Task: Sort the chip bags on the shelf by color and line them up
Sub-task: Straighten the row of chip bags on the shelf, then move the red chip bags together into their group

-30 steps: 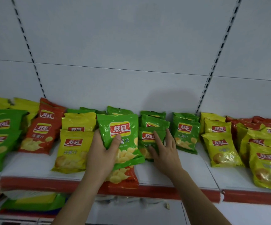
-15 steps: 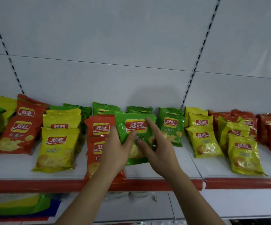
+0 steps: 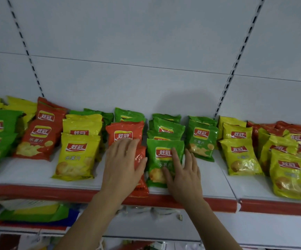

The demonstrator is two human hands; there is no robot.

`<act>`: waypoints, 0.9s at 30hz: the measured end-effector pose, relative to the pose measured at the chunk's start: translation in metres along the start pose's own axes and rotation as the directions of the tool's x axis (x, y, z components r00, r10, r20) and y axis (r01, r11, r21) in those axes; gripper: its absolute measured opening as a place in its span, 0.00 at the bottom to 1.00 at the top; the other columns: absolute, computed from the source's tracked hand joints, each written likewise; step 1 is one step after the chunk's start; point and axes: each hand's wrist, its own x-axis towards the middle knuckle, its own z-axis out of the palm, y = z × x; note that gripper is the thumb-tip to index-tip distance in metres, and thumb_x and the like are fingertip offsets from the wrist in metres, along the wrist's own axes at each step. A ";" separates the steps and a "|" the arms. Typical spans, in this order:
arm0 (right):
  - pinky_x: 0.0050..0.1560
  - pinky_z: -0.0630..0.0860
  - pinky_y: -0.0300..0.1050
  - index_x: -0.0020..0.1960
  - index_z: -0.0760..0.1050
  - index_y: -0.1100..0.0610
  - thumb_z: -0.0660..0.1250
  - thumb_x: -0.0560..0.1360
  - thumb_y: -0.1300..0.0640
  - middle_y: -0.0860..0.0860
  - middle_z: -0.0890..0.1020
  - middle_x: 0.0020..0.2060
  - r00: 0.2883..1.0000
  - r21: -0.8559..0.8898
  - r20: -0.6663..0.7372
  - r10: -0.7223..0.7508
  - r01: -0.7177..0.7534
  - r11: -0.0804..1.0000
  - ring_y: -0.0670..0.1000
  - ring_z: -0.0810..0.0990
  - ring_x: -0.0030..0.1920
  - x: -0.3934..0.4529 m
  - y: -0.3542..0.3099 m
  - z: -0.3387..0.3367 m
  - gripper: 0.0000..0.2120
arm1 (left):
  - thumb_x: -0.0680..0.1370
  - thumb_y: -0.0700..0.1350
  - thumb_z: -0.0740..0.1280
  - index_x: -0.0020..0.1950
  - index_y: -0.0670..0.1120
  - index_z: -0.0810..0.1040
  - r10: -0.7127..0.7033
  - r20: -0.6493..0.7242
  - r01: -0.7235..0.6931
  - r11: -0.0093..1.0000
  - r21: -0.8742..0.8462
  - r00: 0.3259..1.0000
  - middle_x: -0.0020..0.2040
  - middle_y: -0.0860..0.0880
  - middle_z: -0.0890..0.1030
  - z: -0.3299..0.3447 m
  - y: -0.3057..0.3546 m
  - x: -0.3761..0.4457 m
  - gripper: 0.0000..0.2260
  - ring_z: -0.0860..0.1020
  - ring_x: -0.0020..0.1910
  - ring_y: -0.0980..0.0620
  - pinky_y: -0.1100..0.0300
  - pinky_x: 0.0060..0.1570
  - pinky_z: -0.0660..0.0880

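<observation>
A: Item: green chip bag [image 3: 164, 159], front of the green column, mid-shelf [image 3: 38, 173]. Handling?

B: Likely light, puffy, slick foil; contents crushable. Take it by the side edges, not the middle.

A: Hands?

B: Right hand [image 3: 184, 170] lies flat on it, fingers straight. Left hand [image 3: 123, 166] spread flat on the orange bag [image 3: 140, 159] just beside, gripping nothing.

A: Neighbours?

B: Yellow bags [image 3: 76, 156] left; further yellow bags [image 3: 239, 156] right, unsorted.
</observation>
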 end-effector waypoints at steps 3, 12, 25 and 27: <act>0.79 0.61 0.66 0.86 0.46 0.41 0.48 0.81 0.28 0.58 0.49 0.85 0.999 -0.012 -0.042 -0.020 0.019 1.000 0.62 0.48 0.85 0.001 -0.001 -0.004 0.37 | 0.81 0.61 0.65 0.77 0.48 0.70 -0.014 0.044 0.010 0.995 0.095 0.999 0.74 0.46 0.73 0.005 -0.009 -0.007 0.28 0.67 0.76 0.43 0.40 0.75 0.67; 0.71 0.71 0.64 0.76 0.74 0.53 0.63 0.84 0.42 0.57 0.77 0.71 0.915 0.070 -0.300 -0.270 0.303 0.950 0.63 0.70 0.76 -0.023 -0.059 -0.023 0.25 | 0.83 0.61 0.61 0.76 0.46 0.69 -0.182 -0.026 0.184 0.977 0.108 0.983 0.73 0.43 0.72 -0.001 -0.025 -0.024 0.27 0.70 0.72 0.40 0.41 0.69 0.73; 0.49 0.77 0.55 0.73 0.75 0.53 0.61 0.82 0.39 0.50 0.84 0.49 0.968 0.012 -0.161 -0.191 0.196 0.981 0.57 0.80 0.50 -0.030 -0.108 -0.005 0.26 | 0.81 0.58 0.69 0.77 0.55 0.67 -0.379 0.171 0.412 0.877 -0.246 0.909 0.60 0.56 0.83 -0.011 -0.037 -0.027 0.26 0.83 0.54 0.54 0.62 0.42 0.72; 0.49 0.79 0.53 0.76 0.72 0.52 0.63 0.83 0.42 0.50 0.82 0.54 0.964 0.136 -0.206 -0.168 0.198 0.971 0.54 0.81 0.52 -0.028 -0.113 -0.008 0.25 | 0.80 0.56 0.72 0.73 0.57 0.70 -0.385 0.167 0.419 0.807 -0.416 0.908 0.59 0.60 0.82 -0.018 -0.039 -0.022 0.24 0.82 0.54 0.59 0.67 0.43 0.73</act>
